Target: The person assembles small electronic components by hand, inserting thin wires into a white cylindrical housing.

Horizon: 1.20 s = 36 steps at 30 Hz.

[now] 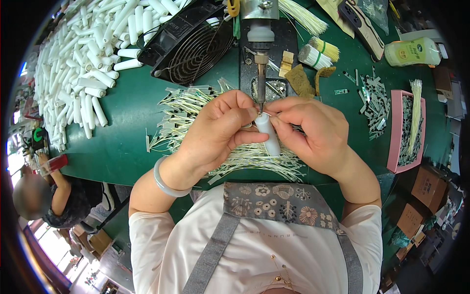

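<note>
My left hand is closed around a white plastic cylinder, with thumb and fingers close to its upper end. My right hand pinches a thin white wire at that end, fingertips nearly meeting those of the left. A fixed soldering iron points straight down, its tip at the cylinder's end between my fingers. Whether tip and wire touch is too small to tell. Under my hands spreads a pile of thin wires with small strips attached.
A heap of white cylinders covers the far left, beside a black fan. Right of the iron lie wire bundles, a brown sponge, small circuit strips and a pink box. Another person sits at left.
</note>
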Available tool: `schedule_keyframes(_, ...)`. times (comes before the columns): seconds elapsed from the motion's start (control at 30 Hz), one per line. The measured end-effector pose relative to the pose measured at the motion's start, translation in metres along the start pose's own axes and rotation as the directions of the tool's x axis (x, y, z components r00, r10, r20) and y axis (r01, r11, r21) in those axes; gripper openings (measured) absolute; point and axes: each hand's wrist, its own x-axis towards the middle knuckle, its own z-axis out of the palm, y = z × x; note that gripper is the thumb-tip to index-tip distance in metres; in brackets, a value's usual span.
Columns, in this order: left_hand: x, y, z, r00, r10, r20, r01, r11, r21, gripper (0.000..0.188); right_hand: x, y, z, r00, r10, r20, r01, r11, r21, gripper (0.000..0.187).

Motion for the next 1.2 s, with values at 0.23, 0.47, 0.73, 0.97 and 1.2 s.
schedule_keyframes(0.23,-0.001,-0.006,0.002,0.998,-0.044,-0.037,0.045,0.998,0.052,0.003,-0.005,-0.009,-0.011,0.998,0.057,-0.004,-0.057,0.998,-0.015,0.015)
schedule_keyframes(0.47,-0.011,-0.006,0.002,0.999,0.021,-0.038,-0.017,0.994,0.104,0.003,-0.01,-0.017,-0.018,0.995,0.099,0.003,-0.099,0.995,-0.003,0.016)
schedule_keyframes(0.73,-0.076,0.02,0.02,0.972,0.235,-0.027,-0.231,0.968,0.093,0.007,-0.031,0.002,-0.017,0.921,0.33,-0.207,-0.258,0.915,0.31,0.01)
schedule_keyframes(0.97,-0.208,0.056,-0.03,0.587,0.797,-0.139,-0.8,0.598,0.049,0.009,-0.043,0.013,-0.024,0.91,0.35,-0.221,-0.246,0.887,0.391,0.01)
schedule_keyframes(1.2,-0.31,0.018,-0.122,0.12,0.816,-0.565,-0.312,0.572,0.759,0.007,-0.043,0.013,-0.025,0.869,0.445,-0.216,-0.301,0.822,0.483,0.008)
